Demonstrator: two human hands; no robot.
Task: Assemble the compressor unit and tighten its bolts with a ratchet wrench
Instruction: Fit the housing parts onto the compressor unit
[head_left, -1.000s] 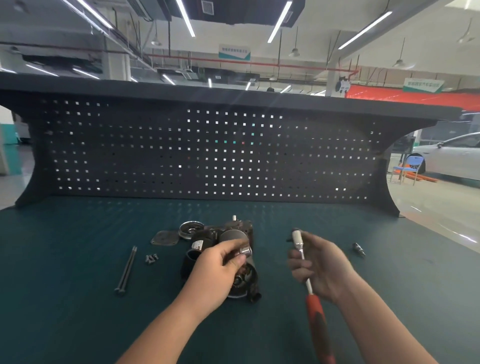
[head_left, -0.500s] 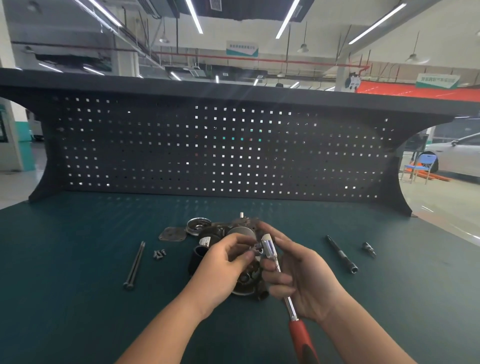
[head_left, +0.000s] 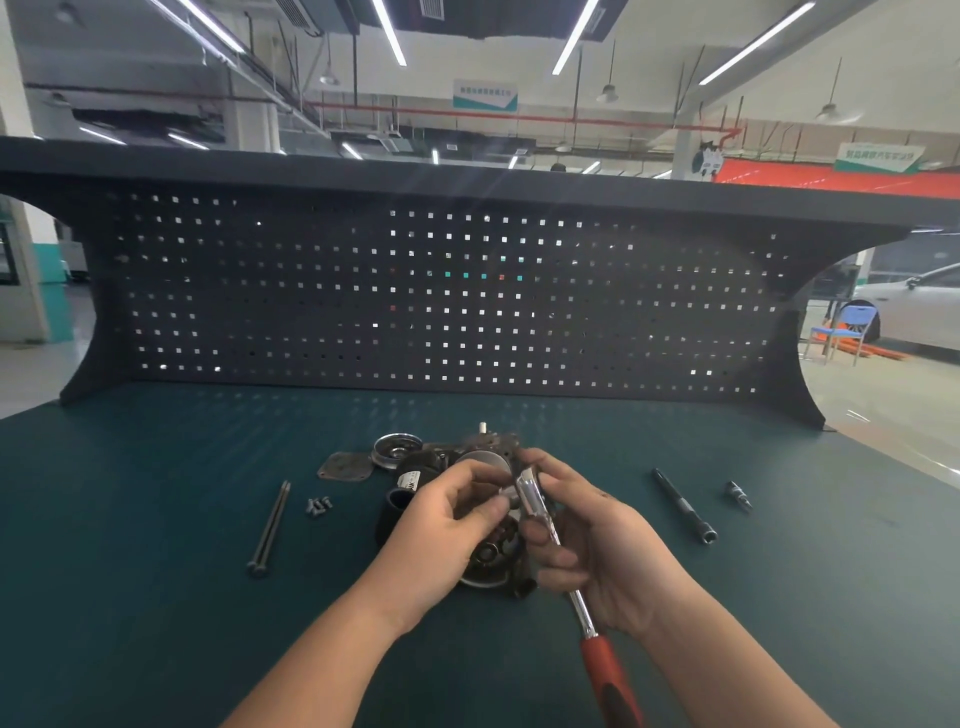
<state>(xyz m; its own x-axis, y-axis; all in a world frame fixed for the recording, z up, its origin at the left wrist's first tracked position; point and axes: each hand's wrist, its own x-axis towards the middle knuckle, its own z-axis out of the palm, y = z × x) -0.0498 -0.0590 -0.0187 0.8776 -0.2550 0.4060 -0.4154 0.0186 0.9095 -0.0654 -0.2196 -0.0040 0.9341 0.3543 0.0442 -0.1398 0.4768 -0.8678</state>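
Before you stretches the dark green ribbed workbench mat (head_left: 156, 519), backed by a tall black perforated pegboard panel (head_left: 311, 291). On the mat, near its middle, lies the dark grey metal compressor unit (head_left: 441, 462), partly hidden behind your hands, its round open end facing you. Your right hand (head_left: 602, 551) is curled round the bright steel shaft of the ratchet wrench with the red and black grip (head_left: 610, 670), fingers wrapped just below the wrench head, which is raised above the compressor. Your left hand (head_left: 447, 525) meets that head from the left, thumb and fingertips pinching a small silver socket (head_left: 508, 496) against it; whether the socket is already seated on the drive you cannot tell from here. Left of the compressor, well apart from it, two long thin dark bolts (head_left: 270, 527) lie side by side, running away from you. To the right lies a black extension bar with a socket end (head_left: 684, 509), and further right a short silver bit (head_left: 738, 494). Just behind the compressor on the left rest a round silver pulley-like disc (head_left: 397, 448) and a flat grey metal cover plate (head_left: 344, 465). Between the long bolts and the compressor sits a little cluster of small dark screws (head_left: 318, 506).
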